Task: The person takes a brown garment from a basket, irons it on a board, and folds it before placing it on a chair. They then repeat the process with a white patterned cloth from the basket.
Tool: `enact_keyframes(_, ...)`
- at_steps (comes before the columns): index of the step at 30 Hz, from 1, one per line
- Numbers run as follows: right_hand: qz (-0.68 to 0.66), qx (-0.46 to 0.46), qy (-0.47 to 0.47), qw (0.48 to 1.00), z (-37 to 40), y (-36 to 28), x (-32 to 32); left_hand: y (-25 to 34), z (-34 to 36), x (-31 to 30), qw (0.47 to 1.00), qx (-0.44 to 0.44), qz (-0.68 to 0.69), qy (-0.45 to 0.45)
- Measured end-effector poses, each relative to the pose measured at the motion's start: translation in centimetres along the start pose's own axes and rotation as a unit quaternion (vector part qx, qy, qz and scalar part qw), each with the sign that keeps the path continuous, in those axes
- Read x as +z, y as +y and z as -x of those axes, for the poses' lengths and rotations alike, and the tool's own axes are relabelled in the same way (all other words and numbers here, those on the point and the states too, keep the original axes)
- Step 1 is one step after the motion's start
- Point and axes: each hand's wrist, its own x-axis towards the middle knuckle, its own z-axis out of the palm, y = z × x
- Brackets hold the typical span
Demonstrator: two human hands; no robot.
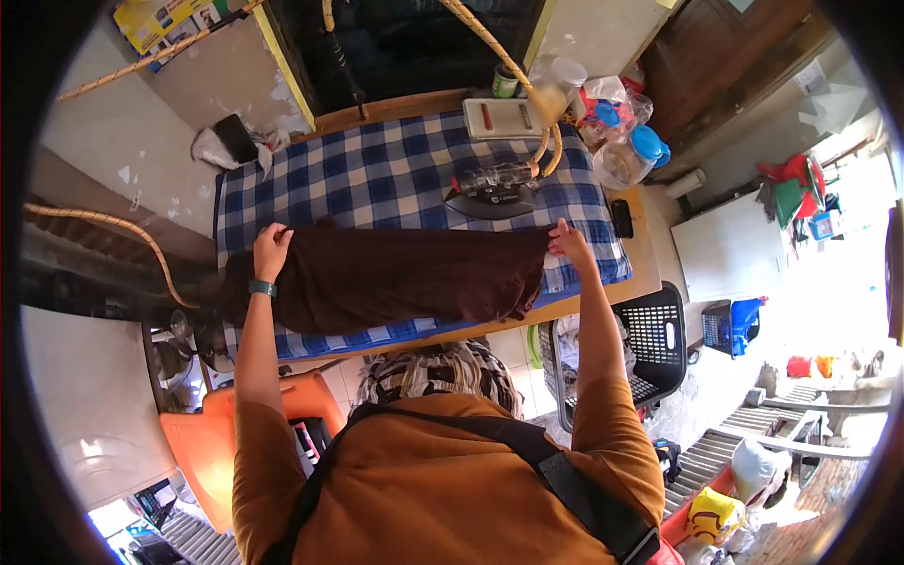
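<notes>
An orange shirt (pixel 424 480) crossed by a black strap (pixel 565 490) filled the bottom of the view, with a patterned head covering (pixel 438 372) just above it. Both arms reached out to a brown cloth (pixel 395 278), which lay spread lengthwise across a blue checked blanket (pixel 395 174) on the table. The left hand (pixel 271 247), a watch (pixel 263 288) on its wrist, had its fingers closed on the cloth's upper left edge. The right hand (pixel 570 240) pinched the cloth's right end. An iron (pixel 494 193) stood on the blanket just behind the cloth. A black basket (pixel 659 344) sat beside the table on the right.
</notes>
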Motion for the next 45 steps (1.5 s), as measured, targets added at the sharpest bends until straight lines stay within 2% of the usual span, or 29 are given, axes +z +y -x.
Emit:
enact_keyframes(2, 0.01, -0.01, -0.011, 1.0, 1.0, -0.1, 0.1, 0.0, 0.2, 0.1, 1.0, -0.009, 0.02, 0.011)
enact_keyframes(4, 0.151, -0.114, -0.002, 0.982, 2.1, -0.3, 0.5, 0.1, 0.2, 0.3, 0.994, -0.028, 0.107, -0.006)
enact_keyframes(5, 0.154, -0.115, -0.007, 0.981, 2.0, 0.5, 0.4, 0.6, 0.2, 0.2, 0.994, -0.033, 0.106, -0.003)
enact_keyframes(7, 0.291, -0.33, 0.097, 0.893, 0.8, 2.7, 0.7, 2.8, 0.2, -0.8, 0.99, -0.029, 0.136, -0.029)
enact_keyframes(8, 0.333, -0.317, 0.186, 0.869, 2.8, 0.9, 2.1, 4.1, 0.3, -1.3, 0.993, 0.021, 0.118, -0.023)
enact_keyframes(9, 0.29, -0.34, 0.202, 0.871, 4.5, -0.7, 3.2, 5.9, 0.4, -1.6, 0.996, 0.025, 0.085, -0.03)
enact_keyframes(10, 0.282, -0.381, 0.219, 0.853, 7.5, -3.1, 4.9, 9.1, 0.9, -2.6, 0.992, 0.044, 0.11, -0.036)
enact_keyframes(11, 0.19, -0.327, 0.172, 0.909, 11.9, -6.4, 7.6, 12.4, 1.5, -3.3, 0.99, 0.036, 0.119, -0.068)
enact_keyframes(12, 0.137, -0.35, 0.063, 0.924, 13.7, -7.2, 9.4, 15.1, 2.3, -3.3, 0.982, 0.07, 0.145, -0.094)
enact_keyframes(13, 0.067, -0.399, -0.046, 0.913, 15.7, -7.7, 12.4, 17.5, 3.3, -3.0, 0.976, 0.1, 0.145, -0.128)
enact_keyframes(14, 0.104, -0.368, -0.1, 0.919, 19.6, -9.6, 14.9, 19.7, 4.4, -2.5, 0.959, 0.132, 0.198, -0.151)
enact_keyframes(15, 0.089, -0.342, -0.168, 0.92, 21.1, -9.7, 17.0, 21.8, 5.3, -2.3, 0.957, 0.148, 0.191, -0.158)
enact_keyframes(16, 0.108, -0.346, -0.209, 0.908, 22.1, -10.3, 18.4, 23.4, 6.0, -2.3, 0.955, 0.165, 0.186, -0.165)
enact_keyframes(18, 0.106, -0.352, -0.24, 0.898, 21.1, -9.2, 19.9, 25.0, 6.7, -2.4, 0.944, 0.18, 0.253, -0.11)
enact_keyframes(22, 0.095, -0.363, -0.091, 0.923, 24.7, -14.1, 16.2, 23.4, 9.0, -4.4, 0.959, 0.136, 0.195, -0.152)
enact_keyframes(23, 0.095, -0.379, -0.054, 0.919, 25.8, -15.4, 14.5, 22.2, 9.8, -4.2, 0.966, 0.149, 0.181, -0.111)
enact_keyframes(24, 0.093, -0.393, -0.014, 0.915, 26.7, -16.3, 12.8, 21.3, 10.2, -4.6, 0.967, 0.146, 0.179, -0.109)
enact_keyframes(27, 0.044, -0.47, 0.123, 0.873, 28.4, -16.8, 7.9, 19.7, 11.2, -6.6, 0.974, 0.033, 0.212, 0.074)
enact_keyframes(30, 0.013, -0.533, 0.226, 0.815, 30.5, -16.6, 5.9, 18.9, 12.0, -8.6, 0.95, 0.034, 0.16, 0.264)
enact_keyframes(32, -0.009, -0.446, 0.376, 0.812, 32.2, -17.3, 4.7, 18.2, 12.5, -9.8, 0.909, 0.056, 0.01, 0.414)
enact_keyframes(33, 0.103, -0.458, 0.484, 0.739, 32.1, -17.5, 3.0, 16.9, 12.7, -10.4, 0.89, 0.051, 0.012, 0.453)
enact_keyframes(34, 0.086, -0.453, 0.536, 0.707, 32.2, -17.4, 1.7, 15.3, 12.6, -11.2, 0.869, 0.044, 0.013, 0.492)
enact_keyframes(35, 0.364, -0.39, 0.608, 0.587, 30.5, -14.0, -5.6, 14.8, 12.2, -12.8, 0.847, 0.028, 0.012, 0.53)
enact_keyframes(36, 0.28, -0.427, 0.65, 0.563, 31.4, -14.8, -6.5, 14.3, 11.9, -14.6, 0.823, 0.013, 0.01, 0.567)
enact_keyframes(38, 0.185, -0.464, 0.677, 0.54, 32.8, -15.9, -8.0, 10.9, 13.0, -17.4, 0.747, -0.103, 0.191, 0.629)
enact_keyframes(39, 0.169, -0.466, 0.686, 0.532, 33.1, -16.0, -9.7, 9.7, 13.4, -19.4, 0.715, -0.117, 0.222, 0.653)
enact_keyframes(40, 0.155, -0.467, 0.691, 0.53, 33.2, -16.0, -11.4, 8.5, 13.8, -21.5, 0.711, -0.102, 0.206, 0.665)
enact_keyframes(42, 0.132, -0.473, 0.689, 0.533, 32.9, -15.9, -14.3, 5.8, 13.7, -25.2, 0.721, -0.066, 0.153, 0.673)
enact_keyframes(45, 0.093, -0.479, 0.66, 0.571, 30.5, -15.5, -18.4, 2.1, 12.0, -28.7, 0.79, -0.022, 0.053, 0.611)
